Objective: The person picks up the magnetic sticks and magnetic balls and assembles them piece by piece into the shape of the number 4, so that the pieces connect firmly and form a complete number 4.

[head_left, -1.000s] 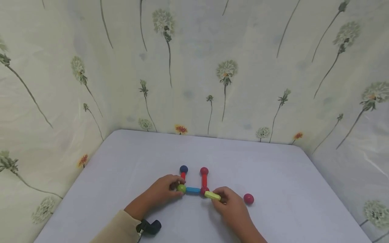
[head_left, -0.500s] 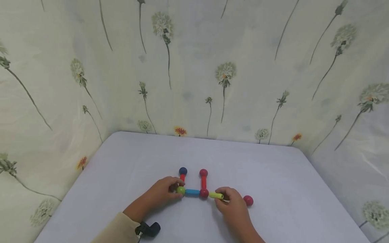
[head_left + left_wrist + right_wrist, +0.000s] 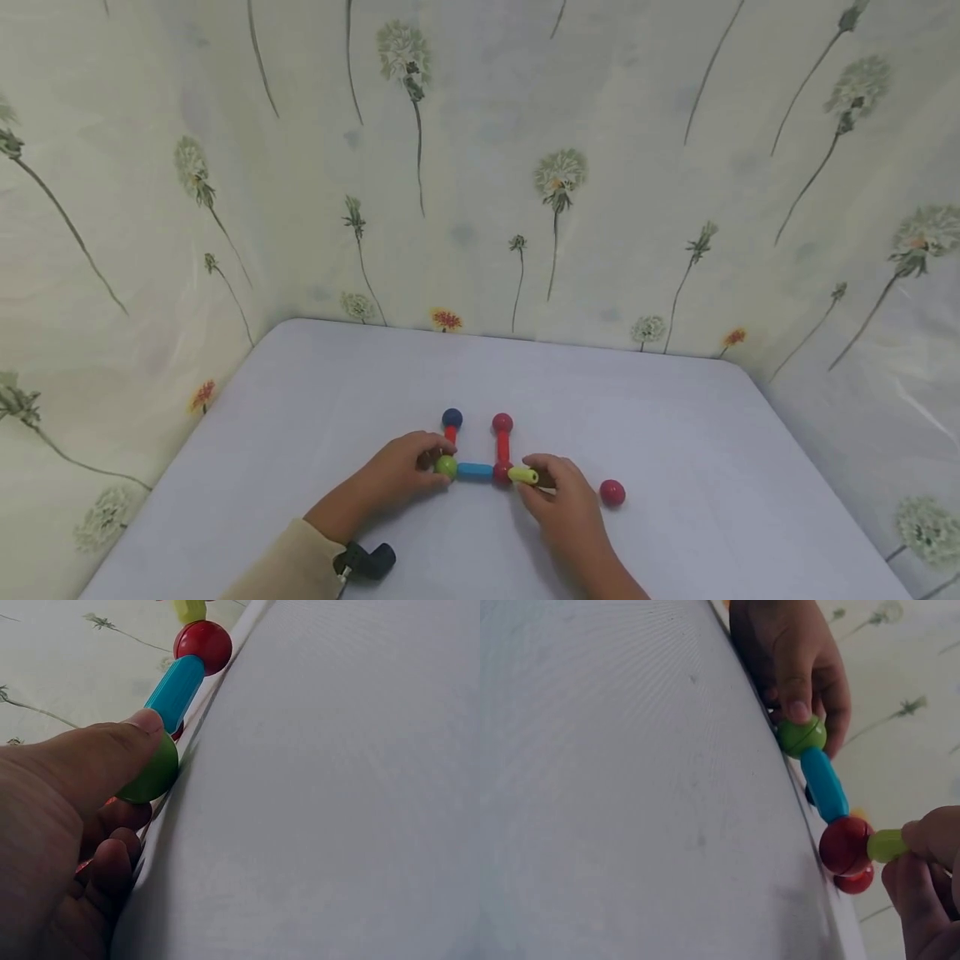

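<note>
My left hand [image 3: 408,471] grips a green ball [image 3: 446,467] at the left corner of a ball-and-rod assembly. From that ball a blue rod [image 3: 476,470] runs right to a red ball [image 3: 502,474], and a red rod [image 3: 450,434] leads back to a dark blue ball [image 3: 452,418]. A second red rod [image 3: 503,446] joins the red ball to another red ball [image 3: 502,422] behind it. Between thumb and fingers my right hand [image 3: 562,500] pinches a yellow-green rod [image 3: 523,475]. One end of that rod touches the near red ball in the right wrist view.
A loose red ball [image 3: 612,492] lies on the white table [image 3: 360,375], right of my right hand. A black device [image 3: 367,562] is at my left wrist. Behind the table hangs a flower-patterned backdrop [image 3: 480,167].
My right hand first drew the yellow-green rod slightly right, away from the red ball, then brought it back left against it. The left hand has stayed at the green ball.
</note>
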Tool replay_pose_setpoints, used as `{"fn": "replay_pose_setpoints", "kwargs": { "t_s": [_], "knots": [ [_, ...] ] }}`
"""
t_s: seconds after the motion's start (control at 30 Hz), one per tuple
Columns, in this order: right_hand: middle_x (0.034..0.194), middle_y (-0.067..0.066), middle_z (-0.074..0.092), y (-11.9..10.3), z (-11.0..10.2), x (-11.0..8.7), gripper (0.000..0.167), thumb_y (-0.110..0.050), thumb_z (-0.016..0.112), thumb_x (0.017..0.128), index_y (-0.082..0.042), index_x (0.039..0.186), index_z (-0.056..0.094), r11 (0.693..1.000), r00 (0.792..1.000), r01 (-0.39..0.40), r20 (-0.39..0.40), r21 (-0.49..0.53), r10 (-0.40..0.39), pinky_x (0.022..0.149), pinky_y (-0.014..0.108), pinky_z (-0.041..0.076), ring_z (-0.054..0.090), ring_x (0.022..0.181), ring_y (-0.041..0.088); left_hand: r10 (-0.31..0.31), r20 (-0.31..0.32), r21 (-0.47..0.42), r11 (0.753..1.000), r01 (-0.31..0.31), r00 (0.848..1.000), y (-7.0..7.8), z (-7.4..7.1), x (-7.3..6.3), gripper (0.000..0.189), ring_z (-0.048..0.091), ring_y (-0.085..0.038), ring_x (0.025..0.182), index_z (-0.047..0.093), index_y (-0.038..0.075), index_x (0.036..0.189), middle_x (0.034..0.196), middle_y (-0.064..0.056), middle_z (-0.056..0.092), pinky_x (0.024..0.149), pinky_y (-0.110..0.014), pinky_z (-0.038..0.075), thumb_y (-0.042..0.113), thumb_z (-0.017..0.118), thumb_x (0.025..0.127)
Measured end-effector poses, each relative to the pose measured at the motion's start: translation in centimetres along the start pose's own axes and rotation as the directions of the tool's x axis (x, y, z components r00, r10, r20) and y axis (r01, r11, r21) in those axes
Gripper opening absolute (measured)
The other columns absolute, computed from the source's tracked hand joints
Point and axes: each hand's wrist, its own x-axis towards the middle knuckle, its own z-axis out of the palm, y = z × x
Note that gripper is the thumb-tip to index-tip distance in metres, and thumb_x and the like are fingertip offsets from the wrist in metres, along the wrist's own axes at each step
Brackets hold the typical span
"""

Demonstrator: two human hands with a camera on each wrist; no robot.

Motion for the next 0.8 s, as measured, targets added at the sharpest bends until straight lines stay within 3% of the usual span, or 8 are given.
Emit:
{"fn": "replay_pose_setpoints", "kwargs": {
  "t_s": [0.17,0.8],
  "knots": [
    [0.117,-0.004,0.068,-0.05,0.22,-0.07,0.031,-0.016,0.08,0.093,-0.021,0.122,0.07,0.998,0.999,0.025,0.031,0.054,-0.027,0.092,0.038,0.061,0.069,0.112,0.016,0.002,-0.004,-0.007,1.0,-0.002,1.0,-0.01,0.05,0.02,0.041,0.057,-0.011,0.098,0.069,0.027,0.128,0.104,0.015,0.064,0.086,-0.033,0.052,0.029,0.083,0.09],
    [0.115,-0.006,0.068,0.65,0.5,0.21,0.032,-0.019,0.078,0.095,-0.025,0.127,0.071,0.991,0.987,0.132,0.095,-0.002,-0.131,0.092,0.04,0.061,0.072,0.11,0.015,-0.017,-0.014,-0.003,1.0,0.016,1.0,-0.05,0.16,0.06,0.04,0.057,-0.011,0.098,0.069,0.029,0.128,0.105,0.016,0.064,0.085,-0.032,0.051,0.03,0.083,0.09]
  ]
}}
